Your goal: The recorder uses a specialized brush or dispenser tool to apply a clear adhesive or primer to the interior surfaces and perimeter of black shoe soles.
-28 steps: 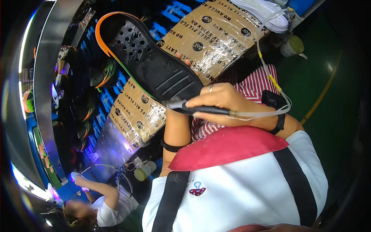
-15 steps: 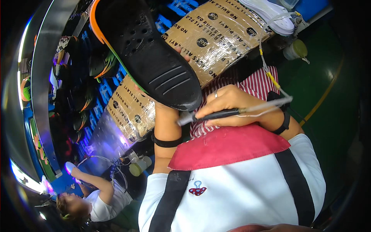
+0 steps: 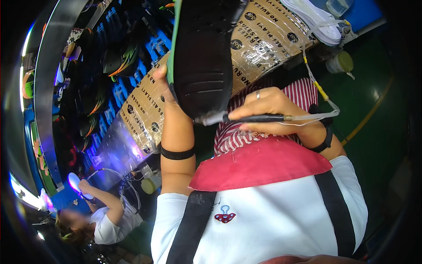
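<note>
Grasping a black sole point(image 3: 204, 57), the left hand point(image 3: 163, 84) is supporting it; the right hand point(image 3: 268, 110) is gripping a brush point(image 3: 259, 118) against its near end.

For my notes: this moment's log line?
left hand: holds black shoe sole; right hand: grips black-handled brush; bristles: at sole's edge

The bench point(image 3: 116, 144) bears cardboard point(image 3: 263, 37), a white sole point(image 3: 313, 18).
</note>
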